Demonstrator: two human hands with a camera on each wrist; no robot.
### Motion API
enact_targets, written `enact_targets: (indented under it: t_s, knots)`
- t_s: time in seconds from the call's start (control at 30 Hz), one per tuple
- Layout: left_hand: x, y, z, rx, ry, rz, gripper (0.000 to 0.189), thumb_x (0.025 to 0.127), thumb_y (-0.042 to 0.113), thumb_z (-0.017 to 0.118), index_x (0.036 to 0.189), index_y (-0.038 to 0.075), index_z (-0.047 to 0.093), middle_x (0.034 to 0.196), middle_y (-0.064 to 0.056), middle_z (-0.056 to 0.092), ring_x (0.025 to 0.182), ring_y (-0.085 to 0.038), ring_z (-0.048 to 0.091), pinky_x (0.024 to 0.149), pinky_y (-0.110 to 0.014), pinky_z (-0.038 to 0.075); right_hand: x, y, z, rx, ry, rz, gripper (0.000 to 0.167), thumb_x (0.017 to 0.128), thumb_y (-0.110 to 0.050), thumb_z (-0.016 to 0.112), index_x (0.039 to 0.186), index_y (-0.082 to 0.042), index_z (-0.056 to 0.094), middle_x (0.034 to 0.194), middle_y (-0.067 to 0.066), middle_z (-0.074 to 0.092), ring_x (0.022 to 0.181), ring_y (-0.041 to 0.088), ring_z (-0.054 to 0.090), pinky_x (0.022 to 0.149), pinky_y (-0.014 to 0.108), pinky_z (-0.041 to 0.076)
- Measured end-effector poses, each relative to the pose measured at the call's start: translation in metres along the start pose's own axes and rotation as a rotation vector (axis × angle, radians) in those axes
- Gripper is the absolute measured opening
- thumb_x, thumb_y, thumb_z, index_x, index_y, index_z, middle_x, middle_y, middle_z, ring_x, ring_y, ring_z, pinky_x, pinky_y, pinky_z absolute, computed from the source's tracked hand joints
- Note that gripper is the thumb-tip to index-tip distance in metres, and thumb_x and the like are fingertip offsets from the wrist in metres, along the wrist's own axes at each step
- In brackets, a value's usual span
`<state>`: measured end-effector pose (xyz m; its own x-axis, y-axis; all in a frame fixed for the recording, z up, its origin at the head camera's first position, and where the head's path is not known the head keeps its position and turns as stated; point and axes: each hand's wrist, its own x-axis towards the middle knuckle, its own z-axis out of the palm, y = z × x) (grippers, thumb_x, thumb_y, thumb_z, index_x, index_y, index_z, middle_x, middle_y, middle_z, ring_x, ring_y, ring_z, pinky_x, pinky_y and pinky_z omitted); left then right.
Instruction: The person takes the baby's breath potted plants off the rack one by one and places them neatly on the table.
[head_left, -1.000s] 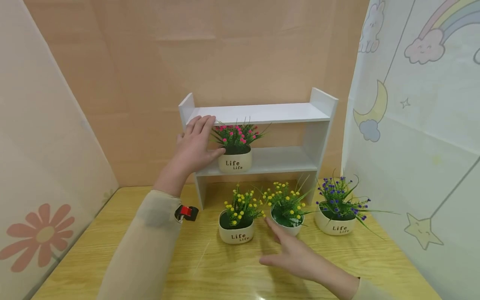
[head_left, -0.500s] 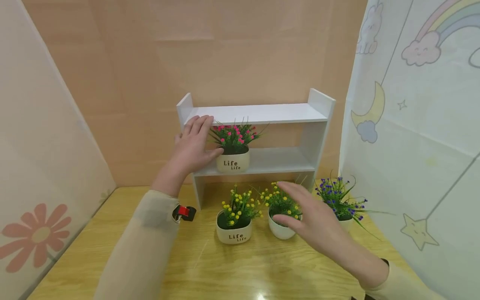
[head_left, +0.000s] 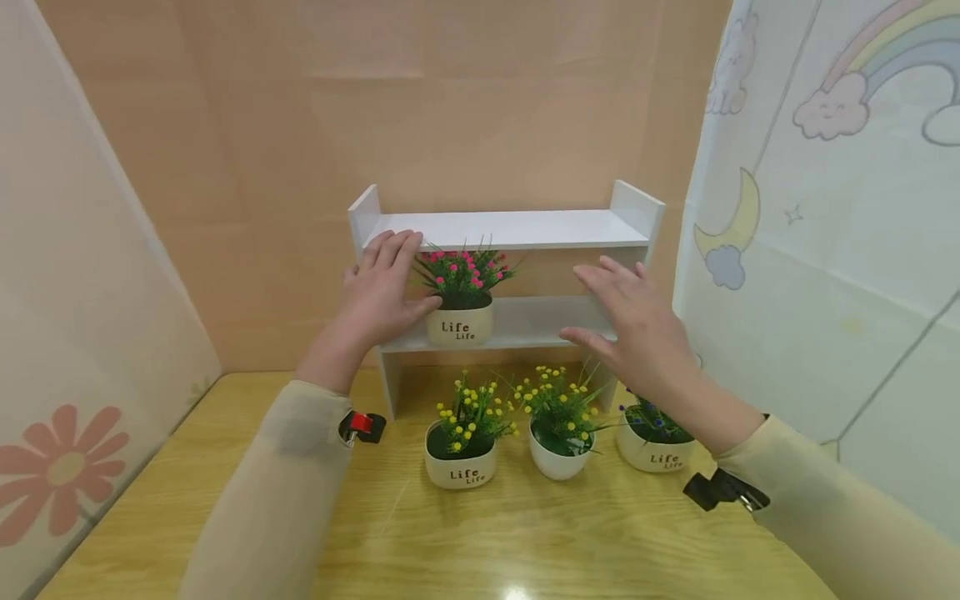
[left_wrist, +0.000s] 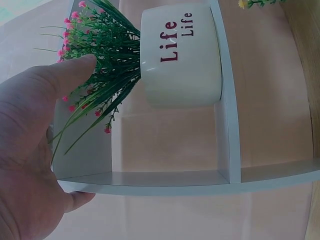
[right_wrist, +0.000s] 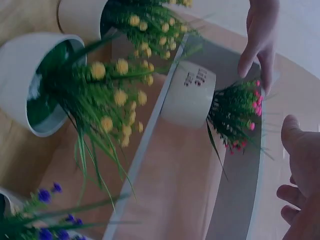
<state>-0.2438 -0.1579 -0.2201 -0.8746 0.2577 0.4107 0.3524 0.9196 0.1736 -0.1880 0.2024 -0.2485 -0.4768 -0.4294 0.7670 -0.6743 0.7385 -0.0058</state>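
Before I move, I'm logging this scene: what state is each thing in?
Shelf: upright on the table
Pink plant: upright on the lower board
Left yellow plant: upright on the table
Right yellow plant: upright on the table
Purple plant: upright on the table, partly hidden
Left hand: fingers extended, at the shelf's left end
Right hand: raised, holding nothing

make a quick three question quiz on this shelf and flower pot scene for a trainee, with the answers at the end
1. Fill in: the pot on the lower board of the white shelf has ____ flowers.
2. True or false: the right hand is holding a pot.
3. How many pots stand on the table? A) two B) three C) five

Key:
1. Pink.
2. False: it is raised in front of the shelf with no pot in it.
3. B: two with yellow flowers, one with purple flowers.
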Motion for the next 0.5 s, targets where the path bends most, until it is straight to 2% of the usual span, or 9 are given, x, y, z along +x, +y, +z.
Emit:
enact_targets:
  t_s: [0.1, 0.27, 0.37, 0.5]
  knots:
    - [0.001, 0.002, 0.0, -0.006, 0.003, 0.008, 0.102, 0.103, 0.051, 0.077, 0.178, 0.019, 0.016, 0.182, -0.007, 0.018, 0.169, -0.031, 0.005, 0.122, -0.08, 0.02, 0.01, 0.014, -0.002, -0.05, -0.014, 0.023, 0.083, 0.093, -0.031, 0.091, 0.159, 0.001, 0.053, 0.158, 0.023, 0.058, 0.155, 0.044, 0.045, 0.131, 0.067, 0.017]
    - [0.002, 0.006, 0.002, -0.02, -0.001, 0.006, 0.102, 0.103, 0.051, 0.077, 0.178, 0.019, 0.017, 0.182, -0.006, 0.017, 0.169, -0.031, 0.004, 0.123, -0.08, 0.018, 0.021, 0.031, -0.01, -0.136, -0.105, 0.107, 0.085, 0.102, -0.04, 0.081, 0.167, 0.0, 0.043, 0.167, 0.023, 0.048, 0.16, 0.042, 0.038, 0.132, 0.066, 0.012]
    - [0.002, 0.006, 0.002, -0.017, -0.004, -0.004, 0.102, 0.102, 0.052, 0.078, 0.178, 0.019, 0.017, 0.183, -0.005, 0.017, 0.169, -0.031, 0.004, 0.124, -0.079, 0.018, 0.026, 0.037, -0.012, -0.16, -0.146, 0.138, 0.088, 0.104, -0.043, 0.077, 0.17, -0.001, 0.038, 0.17, 0.023, 0.044, 0.161, 0.042, 0.035, 0.133, 0.065, 0.008]
    - [0.001, 0.006, 0.003, -0.018, 0.0, -0.007, 0.103, 0.101, 0.052, 0.079, 0.178, 0.019, 0.018, 0.182, -0.005, 0.017, 0.169, -0.031, 0.004, 0.124, -0.079, 0.017, 0.033, 0.042, -0.01, -0.172, -0.159, 0.166, 0.088, 0.106, -0.045, 0.075, 0.172, -0.003, 0.034, 0.172, 0.023, 0.041, 0.162, 0.042, 0.032, 0.133, 0.063, 0.003]
